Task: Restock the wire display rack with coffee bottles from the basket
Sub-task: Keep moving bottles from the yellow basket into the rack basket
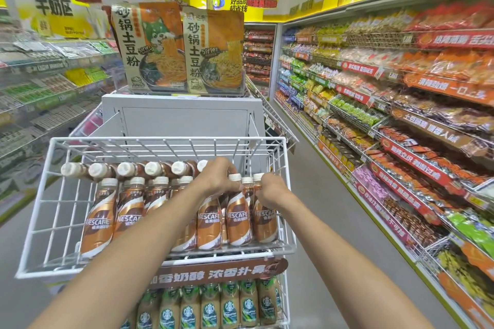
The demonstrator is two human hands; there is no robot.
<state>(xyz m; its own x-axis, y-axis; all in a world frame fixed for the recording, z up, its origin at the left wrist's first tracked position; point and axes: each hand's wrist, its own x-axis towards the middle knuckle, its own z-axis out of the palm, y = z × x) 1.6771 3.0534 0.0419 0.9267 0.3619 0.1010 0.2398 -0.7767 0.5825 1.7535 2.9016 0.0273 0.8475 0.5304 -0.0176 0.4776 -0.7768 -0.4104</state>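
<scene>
On the left of the wire display rack [37, 224] the coffee bottles [97, 216] stand upright with labels forward, so buyers can read them. The left hand [217, 177] has its fingers closed on a bottle neck at the right end of the row. Just beside it, the right hand [271, 188] pinches the last bottle's cap, probably to straighten it; no basket is visible.

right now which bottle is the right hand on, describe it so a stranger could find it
Start at the white wire rack, top tier, front row of standing Nescafe bottles. Go to the right end: the right hand rests on the rightmost bottle, hard against the rack's right wall.
</scene>
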